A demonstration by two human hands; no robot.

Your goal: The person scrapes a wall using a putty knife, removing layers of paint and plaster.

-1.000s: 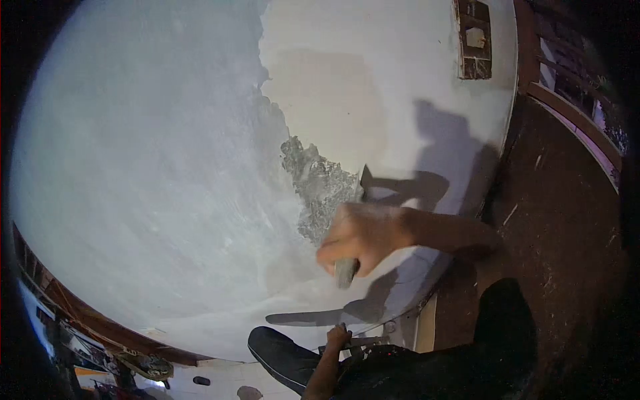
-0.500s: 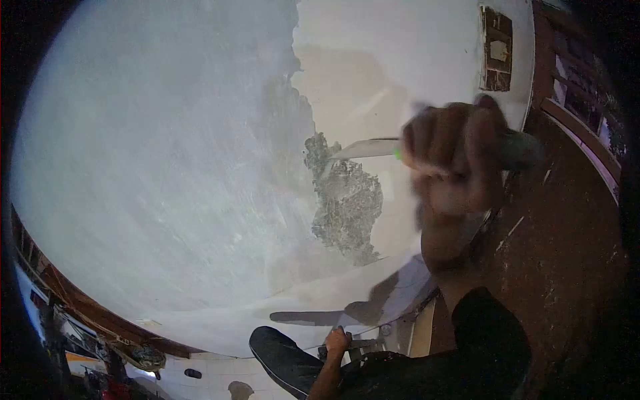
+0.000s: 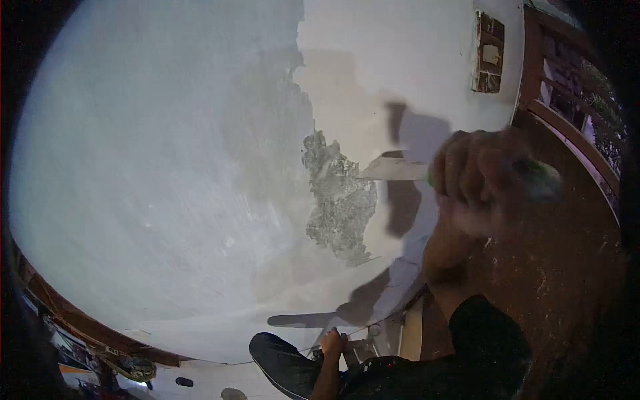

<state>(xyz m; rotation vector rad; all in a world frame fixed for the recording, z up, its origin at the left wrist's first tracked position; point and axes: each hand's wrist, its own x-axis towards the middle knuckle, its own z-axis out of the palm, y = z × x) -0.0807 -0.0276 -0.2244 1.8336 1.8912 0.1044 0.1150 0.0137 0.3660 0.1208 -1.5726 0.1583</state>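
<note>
Fingers of the right hand (image 3: 470, 179) wrap together, clamped on the handle of a scraper (image 3: 401, 171). Left to right now: brown-edged ledge (image 3: 107, 347) with clutter, 8 o'clock. Grey-white coat covers the wall (image 3: 160, 167) from 7 round to 11 o'clock. Dark-clad knee (image 3: 277, 353) between 6 and 7. Left hand (image 3: 331, 343) at 6 o'clock, fingers bent beside a metal frame (image 3: 361, 350); cannot tell if they clamp it. Rough grey patch (image 3: 340, 207) sits near centre, ragged edges. Scraper lies between patch and fist, blade pointing to 9 o'clock, tip over the patch's edge; contact unclear. Right fist is at 3 o'clock, blurred, greenish handle end showing toward 3. Recessed box (image 3: 490, 53) in the wall between 1 and 2. Brown-framed window (image 3: 577, 100) at 2 o'clock.
</note>
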